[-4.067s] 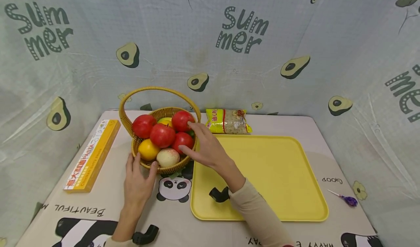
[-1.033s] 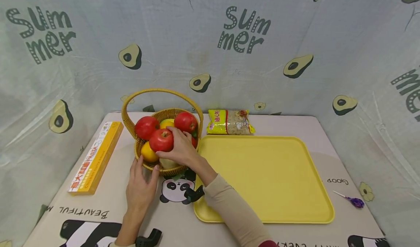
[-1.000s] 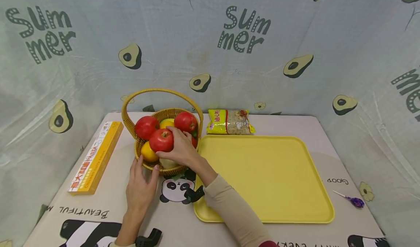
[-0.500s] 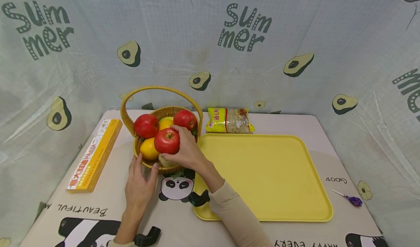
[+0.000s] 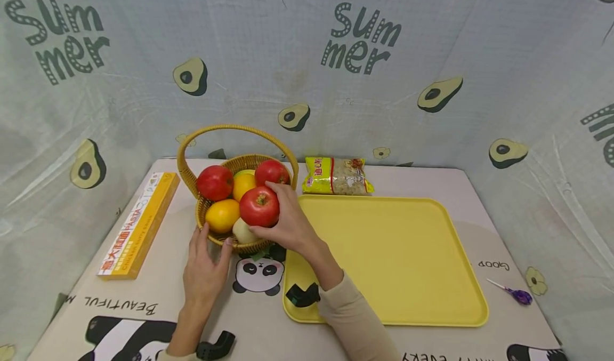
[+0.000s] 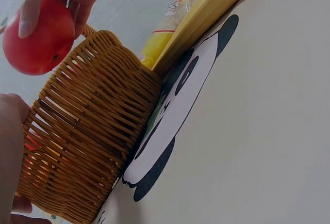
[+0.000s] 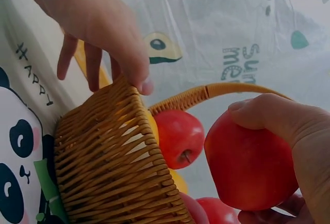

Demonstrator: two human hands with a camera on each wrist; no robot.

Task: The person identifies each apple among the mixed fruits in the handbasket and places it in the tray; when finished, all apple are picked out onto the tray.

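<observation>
A red apple point(image 5: 259, 206) is held by my right hand point(image 5: 289, 219) over the right part of the wicker basket point(image 5: 202, 209); the right wrist view shows the thumb point(image 7: 263, 110) pressed on its skin. In the left wrist view the held apple point(image 6: 38, 35) is above the rim. My left hand point(image 5: 205, 270) rests against the basket's front left side with fingers spread, its thumb touching the rim. Inside the basket are two red apples point(image 5: 215, 183), a yellow-orange lemon-like fruit point(image 5: 223, 216), another yellow fruit point(image 5: 243, 185) and a pale fruit point(image 5: 244, 232) partly hidden.
To the right of the basket lies a yellow tray point(image 5: 388, 259), with a clear-and-yellow food bag point(image 5: 337, 176) behind it. A pasta box point(image 5: 139, 225) is at the left. Near the right edge there is a purple-wrapped lollipop point(image 5: 519, 295). The basket's handle point(image 5: 235, 127) arches above the fruit.
My right hand has taken hold of the top apple and moved it right and up from the pile, uncovering more of the yellow fruits. The left hand has stayed at the basket.
</observation>
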